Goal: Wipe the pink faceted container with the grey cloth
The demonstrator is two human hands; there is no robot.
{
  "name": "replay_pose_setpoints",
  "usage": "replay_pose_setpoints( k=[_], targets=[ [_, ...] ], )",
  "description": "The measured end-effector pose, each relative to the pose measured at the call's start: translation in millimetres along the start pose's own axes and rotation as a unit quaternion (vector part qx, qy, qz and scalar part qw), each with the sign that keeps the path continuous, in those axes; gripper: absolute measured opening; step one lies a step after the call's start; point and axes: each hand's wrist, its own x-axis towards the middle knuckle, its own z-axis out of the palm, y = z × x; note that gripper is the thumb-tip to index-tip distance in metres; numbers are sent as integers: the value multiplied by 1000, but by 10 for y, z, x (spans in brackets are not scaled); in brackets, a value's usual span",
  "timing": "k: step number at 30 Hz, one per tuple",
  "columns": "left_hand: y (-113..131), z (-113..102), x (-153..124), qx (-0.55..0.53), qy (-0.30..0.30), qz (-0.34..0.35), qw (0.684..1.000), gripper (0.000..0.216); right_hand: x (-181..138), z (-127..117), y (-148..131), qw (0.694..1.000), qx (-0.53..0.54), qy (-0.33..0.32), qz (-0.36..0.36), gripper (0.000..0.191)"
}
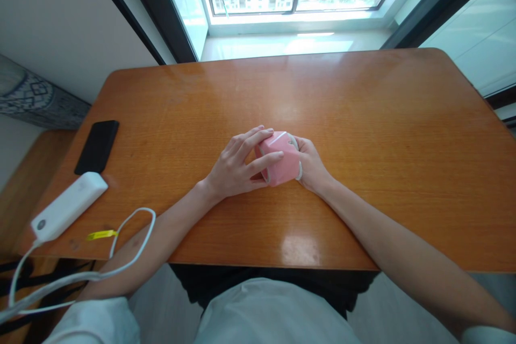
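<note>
A small pink object [282, 159] with flat, angled faces and pale grey-white rounded parts on its right side is held between my two hands above the middle of the table. My left hand [241, 165] comes from the left, its fingers spread over the top and near face. Fingers of my right hand [310, 165] grip the right side, by the pale parts, and their tips are partly hidden behind the object. What kind of thing it is, I cannot make out.
The brown wooden table [403, 134] reaches to a window ledge [294, 45]. On its left side lie a black phone [97, 147] and a white power bank [69, 206]. A white cable [139, 250] with a yellow tag [101, 235] crosses my left forearm.
</note>
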Motion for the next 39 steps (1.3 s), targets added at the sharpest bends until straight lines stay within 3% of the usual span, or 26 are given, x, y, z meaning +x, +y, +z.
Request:
replay_pose_setpoints(
  k=[8, 12, 15, 21, 26, 29, 31, 34, 39],
  targets=[
    [39, -8, 6, -83, 7, -58, 995, 105, -57, 16, -43, 990, -122, 15, -63, 35],
    [58, 7, 11, -164, 24, -99, 981, 122, -97, 53, -53, 978, -174, 22, -115, 29],
    [68, -6, 16, -220, 20, -140, 965, 121, -125, 57, -32, 962, -218, 15, -163, 22],
    [32, -31, 38, -349, -19, -212, 913, 107, -156, 1, -8, 902, -345, 5, -260, 13],
    [-7, -8, 24, -462, -51, -257, 847, 103, -191, -13, 1, 824, -432, 8, -366, 16],
    [0, -7, 11, -502, -69, -266, 820, 102, -230, 19, 20, 803, -442, 23, -400, 22],
    [7, -8, 3, -507, -76, -270, 815, 102, -243, 48, 26, 813, -430, 42, -391, 22],
    [2, -2, -13, -483, -88, -255, 833, 112, -226, 80, 25, 865, -374, 69, -328, 20],
    [-11, 48, -38, -315, -65, -125, 939, 149, -121, 74, 46, 972, -144, 99, -154, 26]
  ],
)
